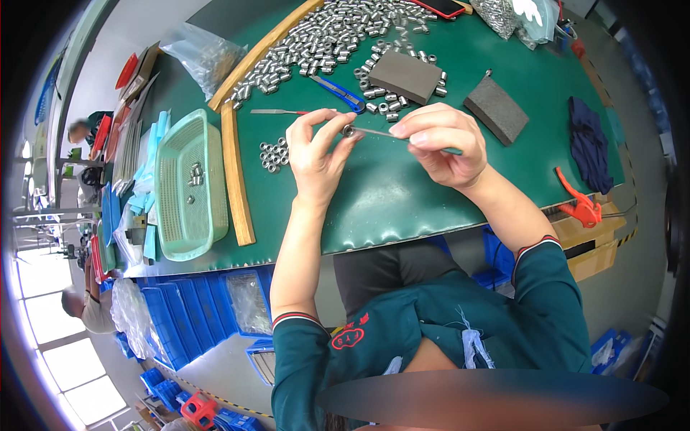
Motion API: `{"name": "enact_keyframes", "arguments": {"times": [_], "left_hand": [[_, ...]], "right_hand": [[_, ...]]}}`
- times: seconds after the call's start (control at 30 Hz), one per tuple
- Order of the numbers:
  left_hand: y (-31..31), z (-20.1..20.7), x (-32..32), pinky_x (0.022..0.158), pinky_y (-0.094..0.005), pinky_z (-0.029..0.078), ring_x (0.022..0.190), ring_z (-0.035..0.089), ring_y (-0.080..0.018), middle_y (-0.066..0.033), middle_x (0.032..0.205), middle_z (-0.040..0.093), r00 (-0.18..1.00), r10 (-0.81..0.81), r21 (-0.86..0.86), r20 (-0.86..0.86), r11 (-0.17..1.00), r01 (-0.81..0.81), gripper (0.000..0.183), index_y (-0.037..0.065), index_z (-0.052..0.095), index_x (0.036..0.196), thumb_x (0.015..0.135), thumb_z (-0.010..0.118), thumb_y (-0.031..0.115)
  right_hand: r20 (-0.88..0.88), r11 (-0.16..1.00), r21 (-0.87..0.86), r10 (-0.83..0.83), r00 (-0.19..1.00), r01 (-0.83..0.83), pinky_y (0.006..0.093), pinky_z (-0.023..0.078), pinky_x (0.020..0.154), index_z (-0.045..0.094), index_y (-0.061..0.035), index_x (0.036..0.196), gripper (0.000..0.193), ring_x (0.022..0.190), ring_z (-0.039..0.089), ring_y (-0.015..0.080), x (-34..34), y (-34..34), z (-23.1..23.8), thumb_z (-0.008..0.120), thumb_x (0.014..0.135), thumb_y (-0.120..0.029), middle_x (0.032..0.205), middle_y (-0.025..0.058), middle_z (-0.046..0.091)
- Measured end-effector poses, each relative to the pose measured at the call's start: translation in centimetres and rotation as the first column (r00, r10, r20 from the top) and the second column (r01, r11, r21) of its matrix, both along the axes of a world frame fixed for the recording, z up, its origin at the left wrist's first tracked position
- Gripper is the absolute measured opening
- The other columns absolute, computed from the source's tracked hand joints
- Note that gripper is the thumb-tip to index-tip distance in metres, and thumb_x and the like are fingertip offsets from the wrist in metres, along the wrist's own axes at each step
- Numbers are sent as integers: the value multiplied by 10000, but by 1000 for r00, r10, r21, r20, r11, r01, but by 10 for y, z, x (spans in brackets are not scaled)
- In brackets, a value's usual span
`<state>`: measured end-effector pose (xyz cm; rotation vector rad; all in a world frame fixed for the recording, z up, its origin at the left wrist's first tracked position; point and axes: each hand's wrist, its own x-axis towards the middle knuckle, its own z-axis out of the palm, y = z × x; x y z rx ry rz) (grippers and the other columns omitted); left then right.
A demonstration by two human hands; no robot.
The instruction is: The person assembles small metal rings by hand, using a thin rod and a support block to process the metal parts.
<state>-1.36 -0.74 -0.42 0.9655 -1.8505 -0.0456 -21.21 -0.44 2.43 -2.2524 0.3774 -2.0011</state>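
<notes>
My left hand point(315, 154) pinches a small metal bushing point(348, 131) between thumb and fingertips, its round opening showing. In my right hand point(447, 144) is a thin metal hand tool point(375, 133), like a slim file, with a green handle end showing under the fingers. The tool's tip meets the bushing; how deep it sits in the hole I cannot tell. Left of my left hand stands a small cluster of bushings point(273, 156) on the green mat. Just beyond the hands lie a blue utility knife point(338, 93) and a slim tool with a red end point(277, 111).
A large pile of bushings point(323, 36) covers the far mat behind a wooden strip point(237, 176). A grey-brown block point(406, 75) rests among bushings; a dark block point(496, 108) lies to its right. Left is a green basket point(221, 179); right, a navy cloth point(589, 147) and red-handled tool point(578, 201).
</notes>
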Motion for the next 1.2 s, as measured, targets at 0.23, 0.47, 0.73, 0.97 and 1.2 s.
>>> {"name": "enact_keyframes", "arguments": {"times": [0.23,0.47,0.73,0.97,1.2], "left_hand": [[2,2,-2,798,-333,406,903,568,-197,-20,937,623,998,-27,-34,63,999,29,310,143,689,971,673,774,145],[-4,0,5,793,-311,409,826,591,-179,-29,853,649,988,18,123,-150,992,0,279,96,676,999,731,752,110],[-2,-2,2,768,-291,442,808,581,-160,-32,857,653,949,-2,245,-316,966,84,280,80,679,1031,758,741,99],[0,1,4,767,-297,442,814,590,-170,-33,853,656,957,4,265,-291,961,77,246,79,686,988,751,744,114],[0,3,4,771,-311,425,811,598,-184,-22,846,658,983,-21,198,-184,979,58,202,85,681,925,743,746,144]], "right_hand": [[-308,999,43,20,951,-7,333,536,652,556,-60,994,196,757,656,246,6,-1,-5,652,828,-20,902,100,649],[-249,757,585,-175,953,292,291,510,615,584,-32,1073,195,728,646,211,1,1,9,597,887,-89,867,98,648],[-892,735,361,92,442,574,386,520,701,615,-76,1072,276,804,647,268,10,0,-25,618,840,-226,873,81,653],[-507,666,668,82,858,331,309,505,611,616,-67,973,285,680,622,172,14,2,-6,646,850,-323,757,53,607],[301,-27,949,361,882,-313,222,402,525,552,-72,975,243,623,482,62,19,1,-8,575,934,-311,774,-31,515]]}}
